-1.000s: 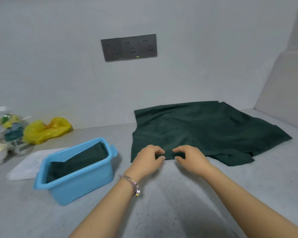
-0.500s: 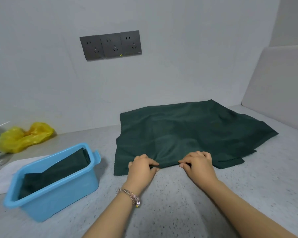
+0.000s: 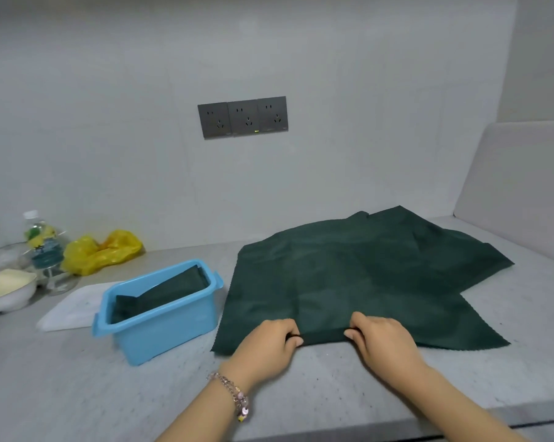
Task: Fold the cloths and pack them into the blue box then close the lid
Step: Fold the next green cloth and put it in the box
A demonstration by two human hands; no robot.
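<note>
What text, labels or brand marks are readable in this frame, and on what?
None can be read.
Bottle: a colourful label, too blurred to read.
Socket panel: tiny marks at the lower corners of the plates, too small to read; a green indicator light, no text.
Blue box, green cloths, yellow bag, white lid: no visible print.

Blue box (image 3: 161, 327) just left of cloth (image 3: 349, 275); open top.

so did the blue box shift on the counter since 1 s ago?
No. The blue box sits the same way against the white board behind it; only the head camera panned.
</note>
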